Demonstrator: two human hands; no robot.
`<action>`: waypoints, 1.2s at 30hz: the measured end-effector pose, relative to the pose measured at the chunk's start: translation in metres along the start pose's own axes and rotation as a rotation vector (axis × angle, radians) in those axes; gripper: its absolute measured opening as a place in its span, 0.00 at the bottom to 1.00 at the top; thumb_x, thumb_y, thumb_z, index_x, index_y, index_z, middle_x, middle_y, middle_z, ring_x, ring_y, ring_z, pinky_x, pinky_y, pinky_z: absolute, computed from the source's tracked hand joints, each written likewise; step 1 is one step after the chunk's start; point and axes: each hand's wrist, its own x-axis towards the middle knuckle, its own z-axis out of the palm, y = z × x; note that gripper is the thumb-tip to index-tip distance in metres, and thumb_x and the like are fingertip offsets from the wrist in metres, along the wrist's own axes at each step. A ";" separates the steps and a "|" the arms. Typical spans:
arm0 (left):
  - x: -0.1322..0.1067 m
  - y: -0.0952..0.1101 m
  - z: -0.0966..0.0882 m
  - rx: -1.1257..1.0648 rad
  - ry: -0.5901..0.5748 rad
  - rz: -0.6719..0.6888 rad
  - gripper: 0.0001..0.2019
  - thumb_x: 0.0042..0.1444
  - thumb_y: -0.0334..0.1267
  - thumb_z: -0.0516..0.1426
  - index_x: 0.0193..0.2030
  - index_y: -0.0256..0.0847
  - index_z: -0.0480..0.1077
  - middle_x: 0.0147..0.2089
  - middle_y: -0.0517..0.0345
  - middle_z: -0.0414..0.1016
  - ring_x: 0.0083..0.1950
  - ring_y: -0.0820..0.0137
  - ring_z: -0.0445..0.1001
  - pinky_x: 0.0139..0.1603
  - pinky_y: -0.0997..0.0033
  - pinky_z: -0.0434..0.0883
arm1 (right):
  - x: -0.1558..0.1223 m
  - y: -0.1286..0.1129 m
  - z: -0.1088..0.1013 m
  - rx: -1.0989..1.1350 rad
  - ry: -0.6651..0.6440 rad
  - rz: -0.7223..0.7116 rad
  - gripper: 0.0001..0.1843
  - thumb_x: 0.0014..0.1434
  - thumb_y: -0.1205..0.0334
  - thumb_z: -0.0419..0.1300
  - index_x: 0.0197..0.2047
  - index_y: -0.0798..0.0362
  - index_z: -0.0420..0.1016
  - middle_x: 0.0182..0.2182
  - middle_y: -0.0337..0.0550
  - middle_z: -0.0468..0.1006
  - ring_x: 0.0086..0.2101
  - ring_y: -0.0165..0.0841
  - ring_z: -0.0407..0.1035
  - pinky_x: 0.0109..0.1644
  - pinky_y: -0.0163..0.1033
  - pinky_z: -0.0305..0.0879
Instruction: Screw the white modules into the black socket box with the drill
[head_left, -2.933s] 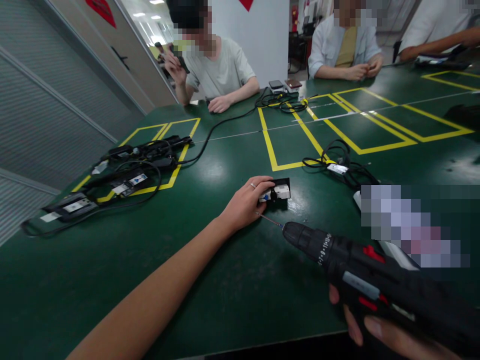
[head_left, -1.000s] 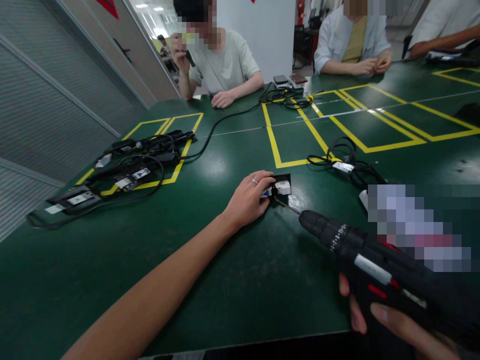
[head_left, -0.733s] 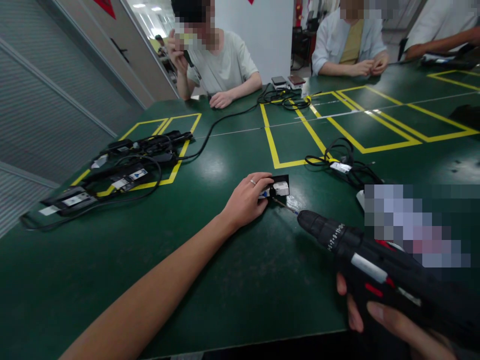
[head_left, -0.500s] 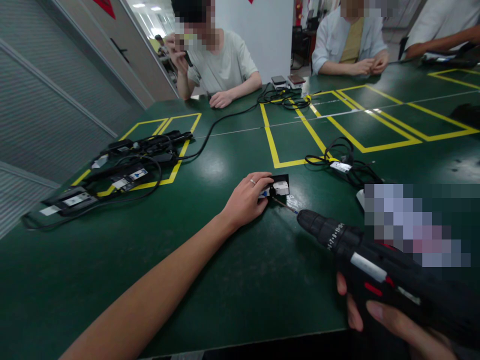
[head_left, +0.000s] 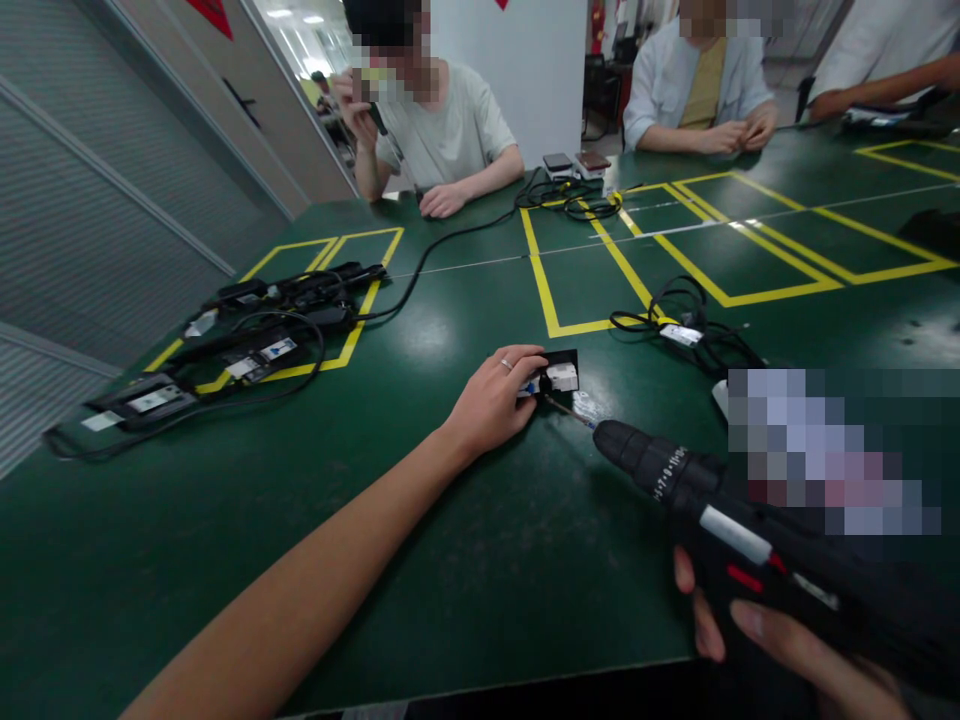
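My left hand point(head_left: 499, 400), a ring on one finger, is closed over a small black-and-white device point(head_left: 561, 376) lying on the green table point(head_left: 420, 560). The palm and fingers hide its left part, and its exact kind does not show. In my right hand point(head_left: 787, 635) is a black cordless drill point(head_left: 720, 500) with red and silver marks, gripped by its handle. Its long thin bit point(head_left: 571, 410) points left, and the tip meets or nearly meets the near side of the device, close to my left fingertips.
Black devices with cables point(head_left: 262, 335) lie at the left. A coiled black cable point(head_left: 679, 320) with a white label lies beyond the drill. Yellow tape point(head_left: 555, 328) marks rectangles on the table. One person point(head_left: 450, 130) sits opposite, another person point(head_left: 697, 95) farther right. Another cable bundle point(head_left: 570, 200) lies at the back.
Almost nothing differs. Both hands, the drill and the small device keep their places, with only a very slight shift of the view.
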 end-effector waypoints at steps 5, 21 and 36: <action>0.000 0.001 0.000 -0.002 0.005 0.007 0.23 0.51 0.24 0.54 0.54 0.40 0.60 0.59 0.49 0.63 0.61 0.61 0.62 0.61 0.53 0.65 | 0.000 -0.004 0.004 -0.016 0.060 -0.036 0.14 0.59 0.52 0.54 0.41 0.47 0.78 0.23 0.43 0.79 0.27 0.42 0.74 0.34 0.46 0.71; 0.000 -0.001 0.001 0.004 -0.001 0.003 0.23 0.51 0.25 0.55 0.55 0.40 0.60 0.59 0.49 0.63 0.61 0.61 0.61 0.62 0.54 0.64 | 0.005 0.004 -0.001 0.011 -0.020 -0.090 0.13 0.62 0.54 0.51 0.46 0.44 0.72 0.26 0.40 0.79 0.27 0.40 0.74 0.35 0.45 0.69; 0.000 0.001 -0.001 0.000 -0.002 0.006 0.22 0.52 0.25 0.54 0.55 0.39 0.60 0.59 0.48 0.63 0.61 0.61 0.62 0.62 0.54 0.65 | 0.003 -0.003 0.000 -0.032 -0.026 -0.059 0.13 0.61 0.52 0.52 0.45 0.44 0.73 0.27 0.40 0.80 0.27 0.39 0.74 0.36 0.45 0.68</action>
